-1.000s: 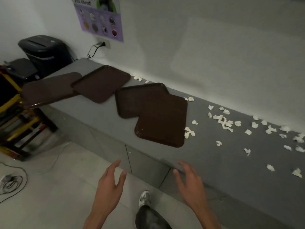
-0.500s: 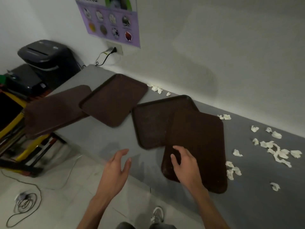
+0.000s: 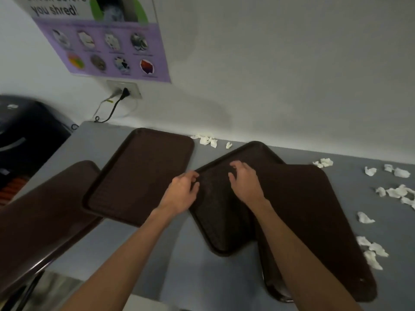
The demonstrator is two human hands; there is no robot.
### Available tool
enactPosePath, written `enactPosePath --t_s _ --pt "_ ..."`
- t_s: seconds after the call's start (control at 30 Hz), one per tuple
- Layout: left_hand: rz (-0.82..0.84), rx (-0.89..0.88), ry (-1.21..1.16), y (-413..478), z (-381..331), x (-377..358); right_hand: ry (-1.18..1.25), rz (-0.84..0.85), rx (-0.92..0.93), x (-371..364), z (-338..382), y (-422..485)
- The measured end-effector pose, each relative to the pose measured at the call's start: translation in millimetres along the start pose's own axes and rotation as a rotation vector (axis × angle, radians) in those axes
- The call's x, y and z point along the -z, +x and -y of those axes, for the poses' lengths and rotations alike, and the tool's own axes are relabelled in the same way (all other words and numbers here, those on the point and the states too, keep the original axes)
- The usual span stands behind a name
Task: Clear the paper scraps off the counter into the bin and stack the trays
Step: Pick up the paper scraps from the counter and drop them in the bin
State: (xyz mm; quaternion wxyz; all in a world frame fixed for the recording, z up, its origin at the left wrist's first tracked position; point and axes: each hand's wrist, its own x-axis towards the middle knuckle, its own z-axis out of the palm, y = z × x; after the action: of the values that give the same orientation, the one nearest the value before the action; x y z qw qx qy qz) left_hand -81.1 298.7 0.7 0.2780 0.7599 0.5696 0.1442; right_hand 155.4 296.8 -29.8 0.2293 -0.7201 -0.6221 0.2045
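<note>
Several brown trays lie on the grey counter [image 3: 197, 274]. The leftmost tray [image 3: 45, 223] overhangs the counter's left end, and a second tray [image 3: 139, 176] lies beside it. A middle tray [image 3: 221, 223] lies face up, with a face-down tray [image 3: 314, 221] overlapping its right side. My left hand [image 3: 183, 193] curls its fingers over the middle tray's left rim. My right hand [image 3: 244, 181] rests inside that tray with bent, spread fingers, close to the overlapping tray's edge. White paper scraps [image 3: 371, 252] are scattered to the right, and more paper scraps [image 3: 206, 140] lie by the wall.
A black shredder bin [image 3: 27, 135] stands past the counter's left end. A plug and cable [image 3: 124, 92] hang from a wall outlet under a purple poster [image 3: 107, 48]. The wall runs along the counter's back edge.
I have come closer to the counter. Both hands reached forward: the left onto the middle tray's rim, the right off the face-down tray and onto the middle tray.
</note>
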Motion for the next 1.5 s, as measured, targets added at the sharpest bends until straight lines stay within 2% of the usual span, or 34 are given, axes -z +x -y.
enactPosePath --t_s 0.07,0.2,0.4,0.53,0.7,0.87,1.0,1.1,1.23,1.37,1.5 --pt "0.014 -0.036 0.03 23 12 4 -0.062 -0.037 -0.008 -10 8 43" --pt "0.051 -0.121 0.071 65 36 6 -0.221 -0.004 -0.002 -34 17 114" --pt "0.054 -0.184 0.177 124 45 4 -0.323 -0.023 0.033 -71 13 167" --pt "0.067 -0.166 0.245 158 35 3 -0.347 -0.093 0.005 -80 22 164" --pt "0.07 -0.149 0.301 188 23 -6 -0.39 -0.09 -0.024 -81 14 159" --pt "0.008 -0.265 0.368 220 21 -30 -0.35 -0.169 -0.022 -62 17 148" --pt "0.069 -0.389 0.513 241 19 -46 -0.232 -0.27 -0.05 -44 14 123" --pt "0.085 -0.399 0.57 249 26 -58 -0.179 -0.294 -0.045 -28 8 96" --pt "0.02 -0.366 0.443 244 31 -64 -0.078 -0.339 -0.051 -1 3 54" --pt "0.032 -0.195 0.163 228 28 -55 0.019 -0.348 -0.075 22 9 16" --pt "-0.009 -0.162 -0.06 188 0 -24 0.157 -0.39 -0.132 48 26 -26"
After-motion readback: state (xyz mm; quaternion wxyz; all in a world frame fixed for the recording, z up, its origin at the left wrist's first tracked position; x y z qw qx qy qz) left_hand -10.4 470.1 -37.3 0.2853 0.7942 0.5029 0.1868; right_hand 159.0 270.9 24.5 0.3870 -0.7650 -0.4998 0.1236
